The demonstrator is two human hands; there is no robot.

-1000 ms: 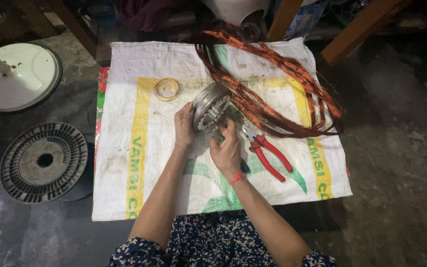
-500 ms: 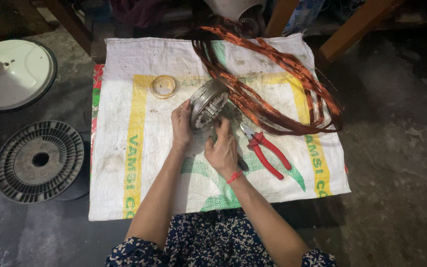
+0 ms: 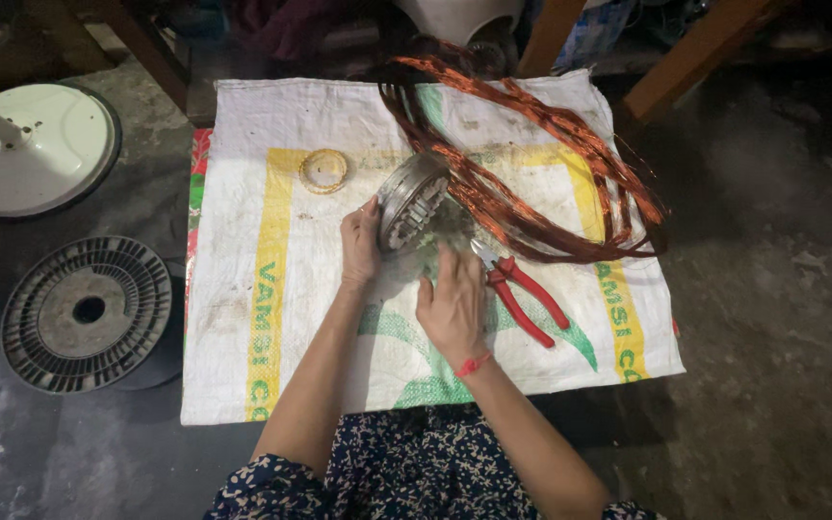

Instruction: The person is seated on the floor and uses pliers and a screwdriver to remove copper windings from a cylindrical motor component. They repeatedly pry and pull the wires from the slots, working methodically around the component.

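Observation:
My left hand (image 3: 360, 243) grips the lower left edge of a round metal motor stator (image 3: 410, 197), which stands tilted on a white woven sack (image 3: 262, 289). My right hand (image 3: 453, 300) hovers just below and to the right of the stator, fingers pointing up toward it; it appears to hold nothing. A large loop of copper wire (image 3: 532, 183) runs from the stator across the sack's right half. Red-handled pliers (image 3: 522, 294) lie right beside my right hand.
A small ring of yellowish tape (image 3: 324, 170) lies on the sack at upper left. On the floor to the left lie a grey ribbed round cover (image 3: 87, 312) and a white round fan base (image 3: 33, 146). Wooden legs (image 3: 695, 48) stand beyond the sack.
My right hand has come off the stator and dropped lower. The stator has tipped further onto its edge in my left hand.

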